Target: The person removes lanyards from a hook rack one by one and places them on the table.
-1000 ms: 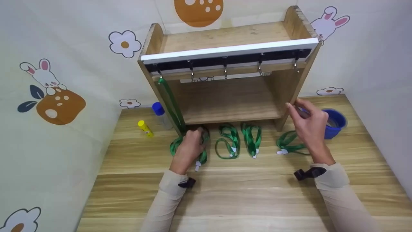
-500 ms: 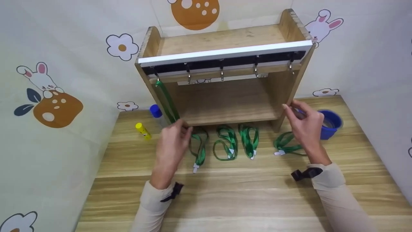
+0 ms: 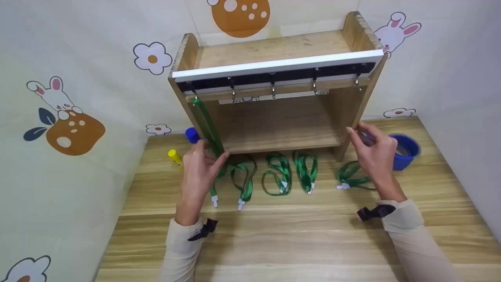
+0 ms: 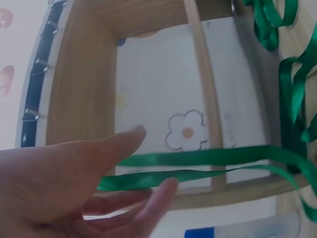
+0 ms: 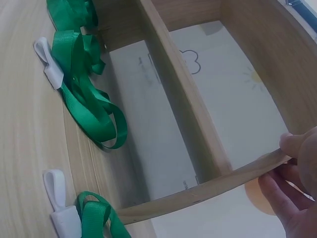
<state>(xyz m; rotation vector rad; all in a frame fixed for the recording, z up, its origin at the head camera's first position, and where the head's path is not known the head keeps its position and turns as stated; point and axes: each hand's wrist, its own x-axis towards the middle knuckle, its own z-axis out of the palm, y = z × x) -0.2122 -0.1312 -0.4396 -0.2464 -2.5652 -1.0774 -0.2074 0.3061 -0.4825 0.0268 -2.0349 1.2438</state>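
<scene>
A green lanyard hangs from the leftmost hook of a wooden shelf, its lower end with a white clip on the table. My left hand is beside that strap, thumb and fingers spread; in the left wrist view the hanging straps run between them, not visibly pinched. My right hand holds the front edge of the shelf's right side panel between thumb and fingers. Several more green lanyards with white clips lie along the shelf's foot, one coiled lanyard near the middle.
Bare metal hooks line the rail right of the hung lanyard. A blue container stands right of the shelf. At its left are a yellow glue stick and a blue-capped tube. Patterned walls close in behind and beside.
My left hand has come away from the lanyards on the table, moving left and up to the hanging strap, its fingers spreading. The right hand stays on the shelf's side panel.
</scene>
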